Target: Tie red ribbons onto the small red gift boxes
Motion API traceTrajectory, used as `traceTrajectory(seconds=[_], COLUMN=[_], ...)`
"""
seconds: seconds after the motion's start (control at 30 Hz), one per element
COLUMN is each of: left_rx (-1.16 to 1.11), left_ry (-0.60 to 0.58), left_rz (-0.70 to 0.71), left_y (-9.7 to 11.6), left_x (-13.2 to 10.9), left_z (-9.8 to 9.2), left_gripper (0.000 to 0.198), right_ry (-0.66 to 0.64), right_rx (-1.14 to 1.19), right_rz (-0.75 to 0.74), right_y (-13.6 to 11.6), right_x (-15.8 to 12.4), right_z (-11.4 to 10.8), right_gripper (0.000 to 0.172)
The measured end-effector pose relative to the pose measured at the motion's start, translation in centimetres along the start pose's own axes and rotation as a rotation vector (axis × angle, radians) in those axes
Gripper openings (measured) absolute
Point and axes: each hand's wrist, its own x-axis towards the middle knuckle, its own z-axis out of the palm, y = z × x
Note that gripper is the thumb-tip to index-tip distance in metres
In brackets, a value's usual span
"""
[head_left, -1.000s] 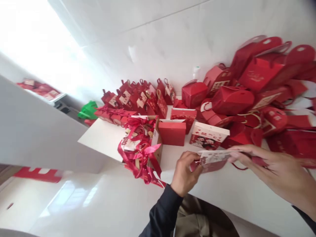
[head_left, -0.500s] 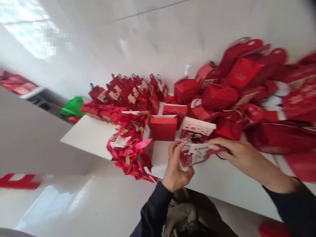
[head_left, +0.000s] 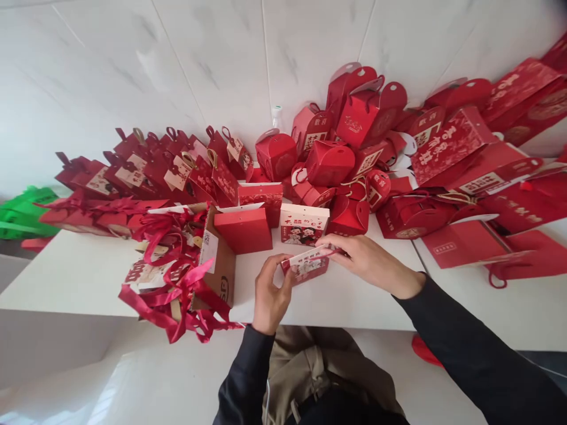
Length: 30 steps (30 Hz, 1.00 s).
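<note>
With fingers (head_left: pixel 290 276) of left hand (head_left: pixel 270 298) and right hand (head_left: pixel 370 264), pinching the small printed box (head_left: pixel 310 273) by opposite ends, at six o'clock from the white-topped box (head_left: pixel 305 225); probably handling light, stiff but crushable, calling for gentle holding at the edges.

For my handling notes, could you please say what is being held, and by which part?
A small printed box: left grip at its left end, right grip at its upper right edge.

The held box (head_left: pixel 310 270) looks smooth card, the ribbons (head_left: pixel 197 275) glossy satin.
</note>
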Motion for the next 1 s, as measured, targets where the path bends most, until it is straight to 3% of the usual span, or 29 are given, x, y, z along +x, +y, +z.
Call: traceTrajectory(seconds=[0.27, 0.43, 0.63, 0.83, 1.0], left_rx=[0.059, 0.098, 0.157, 0.229, 0.267], left_ry=[-0.074, -0.121, -0.059, 0.016, 0.083], left_rz=[0.067, 0.131, 0.146, 0.193, 0.185], left_y=[1.2, 1.6, 1.5, 2.8, 3.4], left_x=[1.1, 0.9, 0.0, -2.2, -4.0], left_z=[-0.5, -0.2, 0.3, 2.4, 5.1], left_gripper=[0.018, 0.014, 0.014, 0.008, 0.015], right_ry=[0.058, 0.280, 0.314, 0.310, 0.274], right_rx=[0.233, 0.479, 0.901, 1.209, 1.336], right_rz=[0.084, 0.269, 0.455, 0.496, 0.539], right_y=[0.1, 1.1, 2.5, 2.1, 1.7], right_x=[-0.1, -1.7, -4.3, -5.7, -5.8], right_z=[0.2, 0.6, 2.6, 3.4, 3.4], right_gripper=[0.017, 0.037, 0.018, 0.037, 0.040])
